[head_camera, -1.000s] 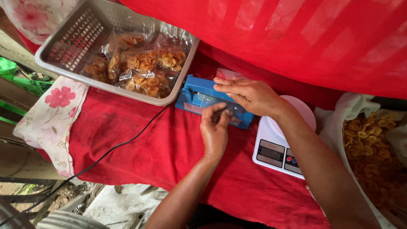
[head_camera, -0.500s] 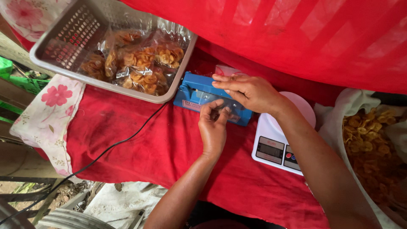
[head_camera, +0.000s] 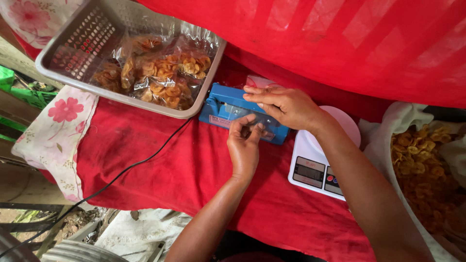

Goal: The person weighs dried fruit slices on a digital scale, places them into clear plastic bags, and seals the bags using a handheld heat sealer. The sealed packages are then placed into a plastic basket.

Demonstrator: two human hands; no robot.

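Observation:
A blue heat sealer (head_camera: 221, 107) lies on the red cloth (head_camera: 160, 174), with a black cord (head_camera: 121, 172) running off to the lower left. My right hand (head_camera: 286, 104) lies across the sealer's top bar, fingers together and pressing down on it. Just in front, my left hand (head_camera: 244, 145) pinches the edge of a clear plastic bag (head_camera: 262, 122) at the sealer's front lip. The bag's body is mostly hidden under my hands, and a pale pink bit shows behind the sealer.
A grey perforated tray (head_camera: 73, 48) at the back left holds several sealed bags of fried chips (head_camera: 165, 73). A white digital scale (head_camera: 315, 170) sits right of the sealer. A white sack of loose chips (head_camera: 417, 165) is at the far right. Red fabric hangs above.
Both hands stay on the sealer in nearly the same pose. Only the view has shifted slightly.

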